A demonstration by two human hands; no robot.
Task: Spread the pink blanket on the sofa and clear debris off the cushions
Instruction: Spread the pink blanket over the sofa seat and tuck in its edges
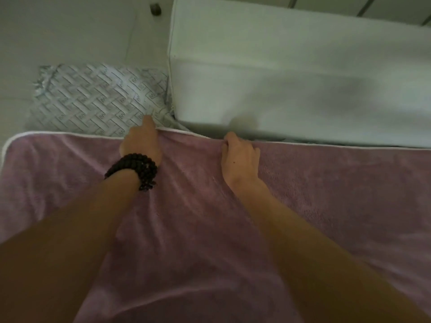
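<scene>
1. Because both hands pinch only the far white-piped edge of the fluffy pink blanket [326, 194], an uneven pull could, in my judgement, drag it askew; slack folds already run between the forearms.
2. At far left lies a grey-white cushion with a woven lattice print [93, 99], just beyond the blanket's rounded corner; tugging may catch or shift it.
3. Left hand [142, 143], a dark beaded bracelet [135, 169] on its wrist, has its fingers [148, 121] closed on the hem, one finger extended onto the cushion.
4. Right hand [240, 157] has its fingers curled tight around the hem near the pale back cushion of the sofa [291, 78]; the hem could slip into the gap there.
5. Blanket covers the seat surface. No debris is discernible; lighting is dim, the frame blurred. Pale floor [70, 31] lies upper left.
</scene>
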